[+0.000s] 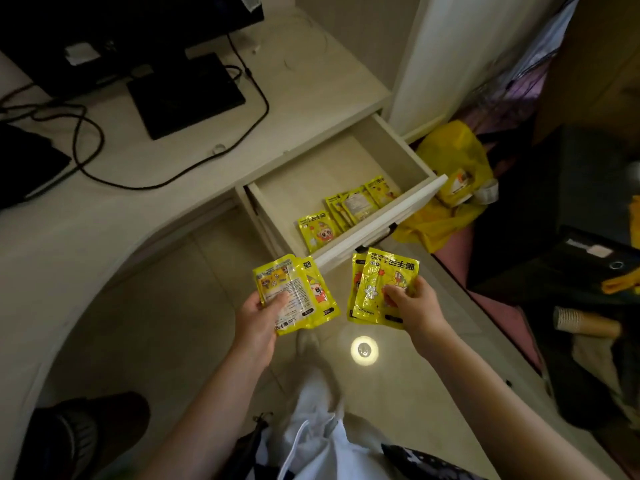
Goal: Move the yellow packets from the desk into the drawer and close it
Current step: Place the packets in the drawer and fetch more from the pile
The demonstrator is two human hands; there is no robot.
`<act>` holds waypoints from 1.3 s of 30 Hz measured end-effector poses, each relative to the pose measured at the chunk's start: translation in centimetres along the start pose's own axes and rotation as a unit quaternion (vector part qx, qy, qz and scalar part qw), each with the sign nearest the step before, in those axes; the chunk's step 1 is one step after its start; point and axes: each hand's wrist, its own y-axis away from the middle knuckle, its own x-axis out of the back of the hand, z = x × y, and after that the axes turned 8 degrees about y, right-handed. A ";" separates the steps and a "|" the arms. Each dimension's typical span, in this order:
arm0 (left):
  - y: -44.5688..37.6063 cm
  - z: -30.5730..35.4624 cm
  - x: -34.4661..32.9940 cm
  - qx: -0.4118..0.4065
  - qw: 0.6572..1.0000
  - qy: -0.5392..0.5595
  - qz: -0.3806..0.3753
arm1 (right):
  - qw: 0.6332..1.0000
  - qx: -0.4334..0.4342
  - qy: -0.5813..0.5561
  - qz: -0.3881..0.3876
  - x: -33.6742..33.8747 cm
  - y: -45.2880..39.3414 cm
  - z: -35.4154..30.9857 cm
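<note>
Packet print (388, 289) too small to read; drawer front (381, 223) hides stacked packets' (349, 206) lower edges

Packets (346, 209) lie in the drawer (381, 216), right of the desk (173, 168).

Glossy yellow packets (360, 204) with cartoon prints lie inside the open drawer (384, 220), near its front. More packets (304, 289) are held fanned above the floor before it.

Glossy yellow foil packets (382, 289) carry red and white cartoon figures with black lettering. The pale cream wooden drawer (381, 220) matches the cream counter (104, 209). A black flat monitor base (187, 95) and black cable (173, 181) lie far left; a yellow plastic bag (450, 202) sits right.
</note>
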 end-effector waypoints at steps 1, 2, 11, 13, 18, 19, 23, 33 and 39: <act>-0.8 0.4 -0.7 -0.001 1.000 0.001 0.004 | 1.000 0.000 0.001 0.002 0.2 -0.9 -0.6; -1.7 0.8 -1.3 -0.002 1.000 0.005 0.007 | 1.000 0.000 0.003 0.003 0.3 -1.7 -1.3; -9.7 6.2 -6.9 -0.003 1.000 0.000 0.014 | 1.000 0.019 0.001 0.000 0.0 -9.6 -8.6; -11.3 7.3 -8.0 -0.005 1.000 -0.002 0.012 | 1.000 0.017 0.014 -0.001 -0.2 -11.5 -10.1; -14.2 8.6 -10.9 -0.004 1.000 0.005 0.029 | 0.999 -0.002 0.043 -0.022 -0.3 -15.7 -13.2; -14.6 8.6 -11.5 -0.002 0.999 0.010 0.033 | 0.998 -0.003 0.051 -0.026 -0.2 -16.6 -13.8; -16.4 8.0 -13.7 0.003 0.998 0.025 0.054 | 0.994 0.001 0.093 -0.054 0.0 -20.4 -16.0; -21.0 5.6 -19.5 0.038 0.986 0.054 0.152 | 0.971 -0.036 0.174 -0.161 0.4 -31.3 -20.0; -25.0 5.2 -21.2 0.047 0.979 0.060 0.190 | 0.952 -0.053 0.222 -0.201 -2.4 -36.1 -20.3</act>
